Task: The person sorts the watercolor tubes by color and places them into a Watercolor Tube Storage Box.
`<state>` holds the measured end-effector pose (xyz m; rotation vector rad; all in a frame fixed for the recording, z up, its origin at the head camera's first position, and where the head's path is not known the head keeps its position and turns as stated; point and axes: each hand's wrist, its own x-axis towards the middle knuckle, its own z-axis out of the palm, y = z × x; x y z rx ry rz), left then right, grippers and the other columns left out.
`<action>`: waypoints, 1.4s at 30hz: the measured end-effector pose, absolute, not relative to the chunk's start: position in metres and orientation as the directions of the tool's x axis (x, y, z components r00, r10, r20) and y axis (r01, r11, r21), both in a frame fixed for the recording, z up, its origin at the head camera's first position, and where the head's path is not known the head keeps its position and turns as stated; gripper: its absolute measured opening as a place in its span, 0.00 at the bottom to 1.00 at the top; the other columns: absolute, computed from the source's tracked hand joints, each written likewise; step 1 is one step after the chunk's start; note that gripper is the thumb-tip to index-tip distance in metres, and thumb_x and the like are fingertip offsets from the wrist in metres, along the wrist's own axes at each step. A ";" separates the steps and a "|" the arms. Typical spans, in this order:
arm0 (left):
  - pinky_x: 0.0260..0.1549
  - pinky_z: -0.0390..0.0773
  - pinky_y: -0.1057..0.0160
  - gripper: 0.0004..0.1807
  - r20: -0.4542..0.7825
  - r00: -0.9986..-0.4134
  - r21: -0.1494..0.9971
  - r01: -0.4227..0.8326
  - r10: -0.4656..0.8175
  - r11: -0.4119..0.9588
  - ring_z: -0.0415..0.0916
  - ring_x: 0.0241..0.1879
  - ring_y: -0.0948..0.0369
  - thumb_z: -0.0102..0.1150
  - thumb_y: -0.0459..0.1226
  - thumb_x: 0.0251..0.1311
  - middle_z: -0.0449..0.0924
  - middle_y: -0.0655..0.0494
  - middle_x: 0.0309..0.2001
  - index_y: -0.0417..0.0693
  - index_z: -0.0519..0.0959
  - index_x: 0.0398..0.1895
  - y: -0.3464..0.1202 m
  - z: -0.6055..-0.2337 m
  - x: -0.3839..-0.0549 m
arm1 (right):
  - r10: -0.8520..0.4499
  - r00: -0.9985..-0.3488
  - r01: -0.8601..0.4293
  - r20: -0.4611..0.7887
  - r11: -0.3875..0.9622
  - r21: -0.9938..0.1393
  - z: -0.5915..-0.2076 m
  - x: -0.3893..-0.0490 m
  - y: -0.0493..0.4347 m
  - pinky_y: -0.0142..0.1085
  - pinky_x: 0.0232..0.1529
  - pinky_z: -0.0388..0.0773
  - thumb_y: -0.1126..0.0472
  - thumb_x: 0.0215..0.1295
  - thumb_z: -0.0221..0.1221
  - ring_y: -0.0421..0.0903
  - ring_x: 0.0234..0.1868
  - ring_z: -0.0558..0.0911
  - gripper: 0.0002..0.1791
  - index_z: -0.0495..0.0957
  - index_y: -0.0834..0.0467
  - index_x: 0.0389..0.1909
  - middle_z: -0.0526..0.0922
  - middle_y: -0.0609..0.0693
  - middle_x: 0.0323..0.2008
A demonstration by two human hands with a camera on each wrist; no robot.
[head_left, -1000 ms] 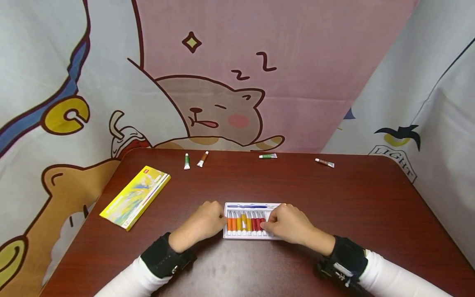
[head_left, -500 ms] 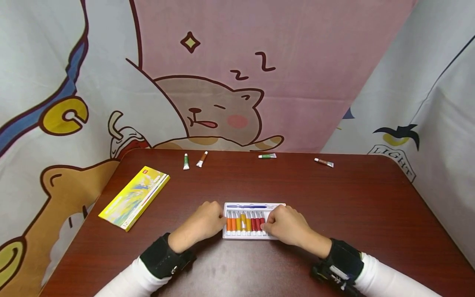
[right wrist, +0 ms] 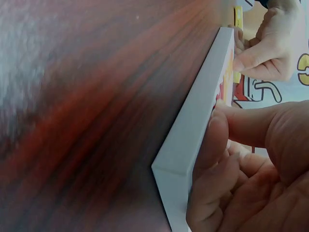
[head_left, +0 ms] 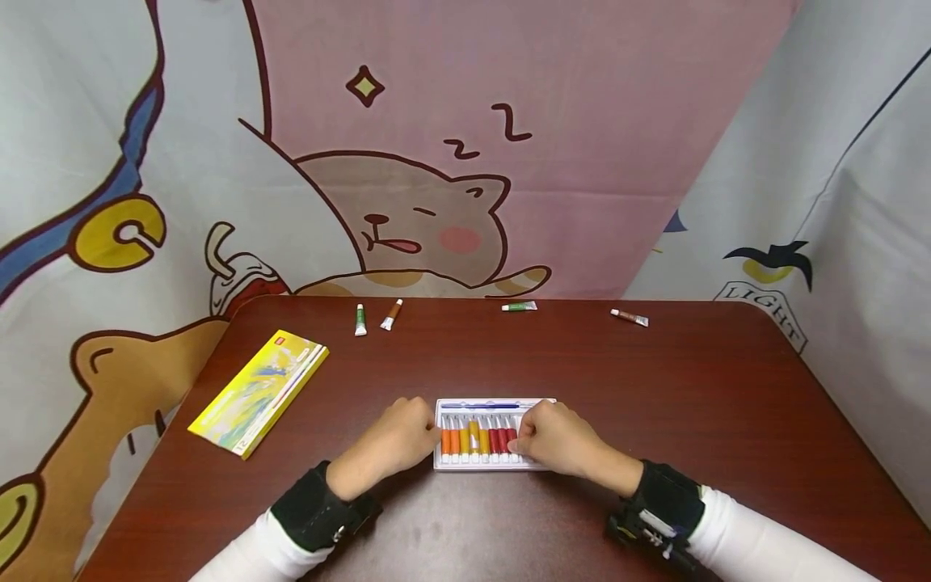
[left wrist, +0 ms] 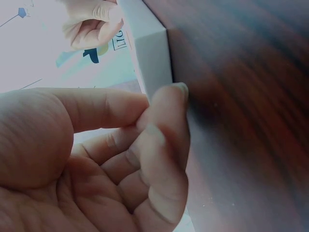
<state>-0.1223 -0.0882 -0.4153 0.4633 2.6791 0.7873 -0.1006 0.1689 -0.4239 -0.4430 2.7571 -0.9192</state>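
A white plastic tray [head_left: 489, 468] lies flat on the table, holding a row of paint tubes. Orange tubes [head_left: 450, 442] sit at its left, yellow ones [head_left: 474, 436] in the middle, red ones [head_left: 498, 441] toward the right. A blue-handled paintbrush [head_left: 478, 406] runs along the tray's far side. My left hand [head_left: 407, 432] pinches the tray's left end between thumb and fingers. Over the right part, my right hand [head_left: 560, 436] has thumb and forefinger at the rightmost visible red paint tube, its other fingers curled. That hand hides the tray's right end.
A yellow paint box [head_left: 258, 394] lies slanted at the left. Along the far table edge are a green tube [head_left: 360, 320], a brown tube [head_left: 391, 314], another green tube [head_left: 520, 306] and another brown tube [head_left: 629, 318]. A printed cloth [head_left: 582, 162] hangs behind.
The head view has swung slightly, so everything appears a little farther left. Both hands keep their places at the tray.
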 end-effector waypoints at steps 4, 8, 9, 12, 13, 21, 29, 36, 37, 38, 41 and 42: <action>0.17 0.56 0.66 0.28 -0.193 -0.898 0.567 0.226 0.394 0.792 0.53 0.14 0.65 0.61 0.31 0.65 0.51 0.67 0.12 0.53 0.64 0.07 -0.088 -0.416 -0.123 | -0.338 -0.935 -0.204 -0.111 0.764 -0.612 -0.425 -0.100 0.168 0.30 0.19 0.58 0.61 0.63 0.73 0.35 0.16 0.66 0.22 0.75 0.49 0.12 0.68 0.36 0.12; 0.16 0.55 0.66 0.29 -0.185 -0.898 0.572 0.232 0.400 0.787 0.53 0.14 0.66 0.61 0.30 0.64 0.51 0.68 0.12 0.53 0.62 0.07 -0.088 -0.416 -0.123 | -0.336 -0.935 -0.195 -0.115 0.756 -0.624 -0.425 -0.100 0.168 0.30 0.18 0.57 0.62 0.63 0.73 0.35 0.16 0.66 0.22 0.76 0.50 0.12 0.68 0.36 0.12; 0.17 0.55 0.66 0.29 -0.184 -0.898 0.572 0.233 0.400 0.786 0.52 0.14 0.66 0.61 0.30 0.64 0.50 0.68 0.12 0.53 0.62 0.07 -0.088 -0.416 -0.124 | -0.336 -0.935 -0.196 -0.112 0.755 -0.625 -0.425 -0.100 0.168 0.30 0.18 0.57 0.61 0.63 0.73 0.36 0.16 0.66 0.22 0.76 0.50 0.13 0.68 0.36 0.12; 0.17 0.54 0.66 0.29 -0.180 -0.899 0.573 0.234 0.399 0.785 0.52 0.14 0.66 0.61 0.30 0.64 0.50 0.68 0.12 0.53 0.62 0.07 -0.089 -0.416 -0.124 | -0.333 -0.937 -0.197 -0.110 0.759 -0.620 -0.424 -0.100 0.168 0.30 0.18 0.57 0.61 0.62 0.73 0.36 0.16 0.66 0.21 0.76 0.50 0.13 0.69 0.37 0.13; 0.17 0.54 0.66 0.29 -0.182 -0.899 0.575 0.231 0.398 0.785 0.52 0.14 0.66 0.61 0.30 0.65 0.50 0.68 0.12 0.53 0.62 0.07 -0.089 -0.416 -0.124 | -0.332 -0.937 -0.198 -0.109 0.762 -0.616 -0.424 -0.100 0.168 0.30 0.19 0.57 0.61 0.62 0.73 0.36 0.17 0.66 0.21 0.76 0.50 0.13 0.69 0.37 0.13; 0.17 0.56 0.66 0.28 -0.194 -0.897 0.584 0.220 0.398 0.781 0.54 0.14 0.65 0.61 0.30 0.67 0.52 0.66 0.12 0.53 0.64 0.08 -0.089 -0.415 -0.124 | -0.324 -0.942 -0.207 -0.092 0.772 -0.601 -0.423 -0.100 0.167 0.31 0.20 0.57 0.61 0.61 0.74 0.36 0.18 0.66 0.20 0.77 0.51 0.14 0.70 0.37 0.13; 0.16 0.56 0.66 0.29 -0.170 -0.897 0.580 0.243 0.407 0.778 0.54 0.14 0.66 0.62 0.30 0.66 0.52 0.67 0.12 0.52 0.63 0.07 -0.089 -0.415 -0.124 | -0.332 -0.940 -0.216 -0.084 0.766 -0.605 -0.425 -0.100 0.167 0.30 0.19 0.55 0.62 0.61 0.74 0.35 0.17 0.64 0.20 0.77 0.50 0.14 0.68 0.36 0.13; 0.16 0.57 0.67 0.27 -0.178 -0.893 0.589 0.239 0.412 0.772 0.55 0.14 0.66 0.62 0.30 0.65 0.54 0.67 0.12 0.52 0.66 0.07 -0.088 -0.416 -0.124 | -0.327 -0.941 -0.211 -0.091 0.773 -0.599 -0.423 -0.099 0.169 0.31 0.19 0.55 0.61 0.61 0.74 0.35 0.17 0.64 0.20 0.77 0.50 0.14 0.69 0.37 0.13; 0.16 0.57 0.67 0.27 -0.185 -0.892 0.590 0.235 0.413 0.772 0.55 0.14 0.66 0.62 0.30 0.65 0.54 0.67 0.11 0.52 0.66 0.07 -0.088 -0.416 -0.125 | -0.327 -0.941 -0.212 -0.089 0.772 -0.599 -0.423 -0.099 0.169 0.31 0.19 0.55 0.61 0.60 0.74 0.35 0.17 0.64 0.20 0.77 0.50 0.14 0.69 0.37 0.13; 0.16 0.57 0.67 0.27 -0.193 -0.890 0.591 0.230 0.412 0.773 0.55 0.13 0.66 0.62 0.30 0.65 0.55 0.67 0.11 0.51 0.68 0.07 -0.089 -0.415 -0.125 | -0.329 -0.940 -0.213 -0.089 0.771 -0.600 -0.423 -0.099 0.169 0.31 0.19 0.56 0.61 0.61 0.74 0.35 0.18 0.64 0.20 0.77 0.50 0.14 0.69 0.37 0.13; 0.15 0.60 0.67 0.23 -0.221 -0.885 0.597 0.210 0.410 0.774 0.60 0.13 0.66 0.62 0.31 0.67 0.60 0.65 0.11 0.49 0.76 0.10 -0.090 -0.413 -0.128 | -0.329 -0.940 -0.214 -0.089 0.773 -0.597 -0.424 -0.099 0.169 0.31 0.20 0.57 0.60 0.61 0.75 0.35 0.18 0.65 0.19 0.77 0.50 0.14 0.70 0.37 0.14; 0.16 0.60 0.67 0.21 -0.224 -0.884 0.596 0.209 0.410 0.776 0.61 0.14 0.65 0.62 0.32 0.67 0.62 0.64 0.12 0.48 0.78 0.12 -0.090 -0.412 -0.130 | -0.326 -0.941 -0.212 -0.089 0.775 -0.595 -0.424 -0.099 0.170 0.31 0.20 0.57 0.60 0.61 0.75 0.36 0.18 0.65 0.20 0.77 0.50 0.14 0.70 0.38 0.14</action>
